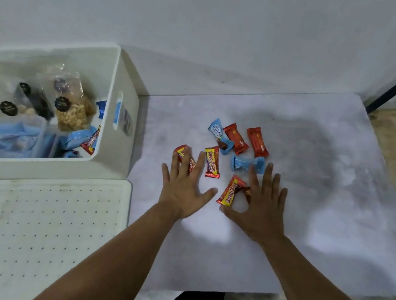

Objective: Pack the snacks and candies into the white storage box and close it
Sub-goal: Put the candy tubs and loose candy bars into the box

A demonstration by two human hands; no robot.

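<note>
On a pale marbled worktop [310, 218], a person's two bare hands reach over a scatter of wrapped candies. Left hand [183, 186] lies flat with fingers spread straight, its grip apart, fingertips resting on a red-and-yellow Beng-beng bar [180, 153]. Right hand [261, 205] also has fingers extended, thumb and forefinger touching the ends of another Beng-beng bar [230, 190]; whether they pinch it cannot be told. A third Beng-beng bar [212, 161] lies between the hands, just beyond the fingertips. Farther back sit a blue Nissin wafer [219, 136], two orange-red wrapped bars [236, 138] [257, 142] side by side, and a small blue packet [247, 163]. At left, the white storage box [127, 82] stands open, holding clear bags of snacks [73, 105], blue packets [9, 134] and one Beng-beng. Its white lid [38, 228], dotted with small holes, lies flat in front of the box, close to it.
</note>
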